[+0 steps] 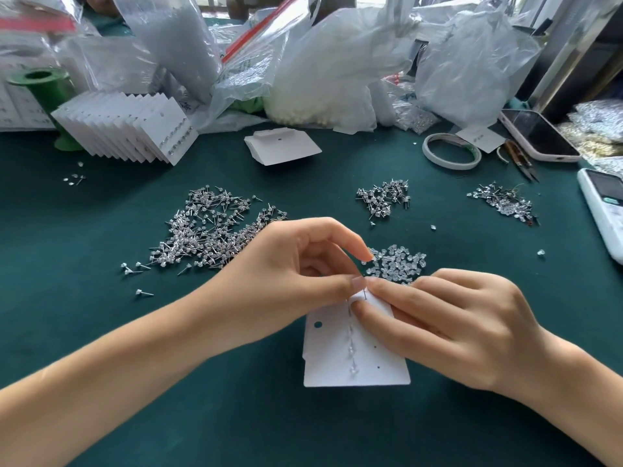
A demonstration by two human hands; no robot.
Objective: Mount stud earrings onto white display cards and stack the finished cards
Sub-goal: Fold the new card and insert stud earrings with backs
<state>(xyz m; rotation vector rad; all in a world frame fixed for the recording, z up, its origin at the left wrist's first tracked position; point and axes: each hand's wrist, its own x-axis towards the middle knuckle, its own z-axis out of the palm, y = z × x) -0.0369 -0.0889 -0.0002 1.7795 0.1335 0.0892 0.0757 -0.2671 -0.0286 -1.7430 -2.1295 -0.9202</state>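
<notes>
A white display card (pixel 367 365) lies low in the middle of the green table, its back up, with a column of clear backs on mounted studs. My left hand (pixel 286 281) grips the card's top edge, thumb at a stud post. My right hand (pixel 448 318) pinches the card's upper right part, fingertips meeting the left thumb at that post. A big heap of loose stud earrings (pixel 209 230) lies left of my hands. Clear earring backs (pixel 397 264) are piled just beyond my fingers. Finished cards (pixel 128 126) lean in a fanned stack at the back left.
Blank cards (pixel 283 148) lie at the back centre. Two smaller stud piles (pixel 384 197) (pixel 505 203) sit to the right. A tape roll (pixel 451 151), a phone (pixel 539 134) and a white device (pixel 603 203) occupy the right side. Plastic bags (pixel 337 62) crowd the back.
</notes>
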